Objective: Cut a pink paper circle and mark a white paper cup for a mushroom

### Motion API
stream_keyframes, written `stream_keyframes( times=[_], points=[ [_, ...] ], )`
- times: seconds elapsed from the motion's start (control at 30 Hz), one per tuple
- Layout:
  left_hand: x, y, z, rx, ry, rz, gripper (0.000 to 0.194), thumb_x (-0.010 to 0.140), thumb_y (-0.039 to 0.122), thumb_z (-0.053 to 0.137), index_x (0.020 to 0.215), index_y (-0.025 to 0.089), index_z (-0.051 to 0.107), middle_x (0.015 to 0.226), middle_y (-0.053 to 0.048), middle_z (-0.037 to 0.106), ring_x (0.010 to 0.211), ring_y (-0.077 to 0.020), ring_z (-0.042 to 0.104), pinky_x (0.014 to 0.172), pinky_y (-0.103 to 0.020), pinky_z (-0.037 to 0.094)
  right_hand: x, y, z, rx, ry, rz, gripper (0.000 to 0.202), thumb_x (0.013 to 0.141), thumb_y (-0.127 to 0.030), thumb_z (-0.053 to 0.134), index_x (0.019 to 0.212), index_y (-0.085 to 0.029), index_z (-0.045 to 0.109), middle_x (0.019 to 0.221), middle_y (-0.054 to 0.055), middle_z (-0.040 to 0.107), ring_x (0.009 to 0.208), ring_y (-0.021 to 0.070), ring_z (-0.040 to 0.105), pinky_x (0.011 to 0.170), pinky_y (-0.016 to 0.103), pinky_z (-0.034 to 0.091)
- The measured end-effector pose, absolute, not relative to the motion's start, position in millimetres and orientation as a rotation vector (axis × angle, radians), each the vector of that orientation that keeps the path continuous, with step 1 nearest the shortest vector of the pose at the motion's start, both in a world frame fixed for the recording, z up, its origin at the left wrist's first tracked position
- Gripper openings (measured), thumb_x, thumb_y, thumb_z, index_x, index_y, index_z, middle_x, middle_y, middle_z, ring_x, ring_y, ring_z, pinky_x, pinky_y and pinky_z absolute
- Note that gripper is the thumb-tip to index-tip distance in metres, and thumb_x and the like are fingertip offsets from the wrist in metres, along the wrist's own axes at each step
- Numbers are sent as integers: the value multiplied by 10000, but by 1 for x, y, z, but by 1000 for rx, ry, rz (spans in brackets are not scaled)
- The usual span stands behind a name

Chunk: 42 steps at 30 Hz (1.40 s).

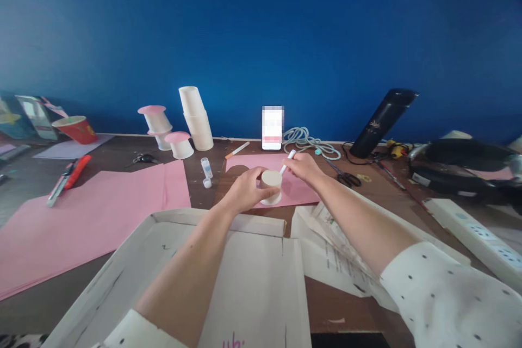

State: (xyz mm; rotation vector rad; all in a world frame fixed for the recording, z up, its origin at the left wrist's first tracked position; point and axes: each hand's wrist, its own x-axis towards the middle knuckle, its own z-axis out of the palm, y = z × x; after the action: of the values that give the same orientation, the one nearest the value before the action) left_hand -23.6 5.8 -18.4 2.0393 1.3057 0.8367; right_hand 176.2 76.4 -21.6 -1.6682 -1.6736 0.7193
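A small white paper cup (271, 196) stands upside down on a pink sheet (302, 190), its beige base facing up. My left hand (247, 190) curls around the cup's left side, fingers behind and thumb in front. Just right of it, my right hand (305, 167) grips a slim white pen (288, 161). The pen slants down toward the cup's upper right edge; whether its tip touches the cup or the paper cannot be made out. To the left lie a small white tube (206, 167) and a separate white cap (207, 183).
Behind stand a phone (272, 128), stacked white cups (197, 119) and cups with pink discs (179, 145). Pink sheets (101, 206) and a box cutter (63, 182) lie left. Scissors (346, 176), a black bottle (381, 122) and a power strip (477, 234) are right. Opened cardboard (256, 283) lies in front.
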Motion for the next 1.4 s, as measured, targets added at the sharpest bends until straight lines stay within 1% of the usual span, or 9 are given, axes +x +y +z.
stream_keyframes(
  times=[0.2,0.4,0.57,0.77,0.93,1.07,1.23,1.4],
  points=[
    [-23,5,-18,2035,1303,849,477,692,504,640,1063,208,590,1041,-58,651,929,-236,589,803,-342,445,170,84,-29,-1644,-1664,749,181,685,-317,576,601,-162,615,542,19,622,480,119,538,455,210,366],
    [-23,5,-18,2031,1299,857,474,689,473,656,1075,207,590,1061,-63,649,947,-241,585,803,-343,442,163,88,-29,-1618,-1637,796,168,668,-312,592,600,-160,606,508,12,595,459,118,522,437,210,366],
    [-23,6,-18,2061,1318,850,481,689,499,652,1064,203,603,1033,-72,650,934,-247,576,795,-353,439,160,88,-30,-1587,-1613,864,151,651,-293,592,606,-152,618,513,14,594,448,114,507,421,213,363],
    [-23,8,-20,2109,1342,839,485,686,499,655,1066,200,608,1005,-84,649,949,-263,561,763,-359,439,155,91,-39,-1505,-1594,1001,133,654,-282,570,621,-155,594,526,6,580,448,98,473,406,204,333],
    [-23,8,-20,2122,1326,849,446,684,476,667,1038,207,624,971,-74,666,936,-262,566,753,-363,444,148,91,-41,-1412,-1636,1124,143,645,-290,588,587,-163,560,499,-21,520,433,85,418,388,206,283],
    [-23,7,-18,2121,1299,870,437,689,448,672,1059,221,629,987,-67,672,927,-259,573,764,-372,449,143,90,-39,-1352,-1683,1210,170,625,-282,619,554,-176,507,491,-44,458,441,79,384,384,211,249],
    [-23,7,-19,2126,1308,874,453,690,437,675,1093,236,622,1018,-59,671,961,-270,563,784,-386,452,138,89,-35,-1298,-1719,1310,184,615,-276,635,567,-182,485,522,-48,451,467,82,388,405,214,283],
    [-23,7,-19,2123,1335,853,527,687,454,671,1165,251,585,1037,-54,660,992,-271,545,807,-382,446,131,89,-26,-1260,-1747,1411,182,612,-264,647,583,-179,489,533,-52,469,479,84,409,425,213,326]
  ],
)
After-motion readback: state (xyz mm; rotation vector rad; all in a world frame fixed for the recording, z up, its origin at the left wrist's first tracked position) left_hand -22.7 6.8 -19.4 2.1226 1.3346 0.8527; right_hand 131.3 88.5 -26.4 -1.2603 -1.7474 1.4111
